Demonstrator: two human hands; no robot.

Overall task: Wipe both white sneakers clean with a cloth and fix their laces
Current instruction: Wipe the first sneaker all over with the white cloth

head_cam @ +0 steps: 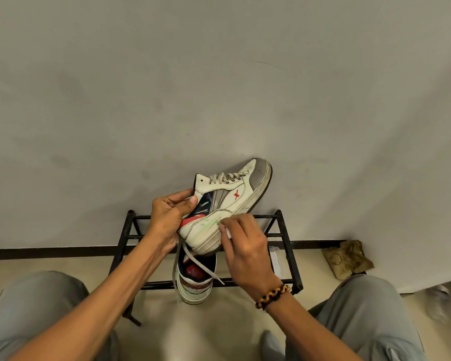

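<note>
— Above the black metal rack (pixel 284 225), what is being held?

— A white sneaker (pixel 229 201), raised over the rack with its grey toe cap pointing up and away toward the wall (pixel 167 87). Its side panel faces the camera, showing a red cross mark, a grey stripe and green smudges near the heel.

— How are the hands placed?

— The left hand (pixel 167 220) grips the heel end of the sneaker, fingers curled round the collar and the thumb lying on the side. The right hand (pixel 245 243) pinches a small white cloth (pixel 226 230) in its fingertips and presses it against the smudged lower side of the sneaker, close to the sole edge. A braided bracelet (pixel 272 295) in black, yellow and red sits on the right wrist.

— And the laces?

— A loose lace (pixel 190 259) hangs from the held sneaker down across the rack's front bar.

— Where is the other one?

— The second sneaker (pixel 195 282) stands on the floor inside the rack, directly under the raised one, its opening facing up.

— Anything else near the rack?

— To the right of the rack, against the wall, lies a crumpled brownish bag (pixel 346 259). Knees in grey trousers (pixel 31 308) flank the rack on the near side.
</note>
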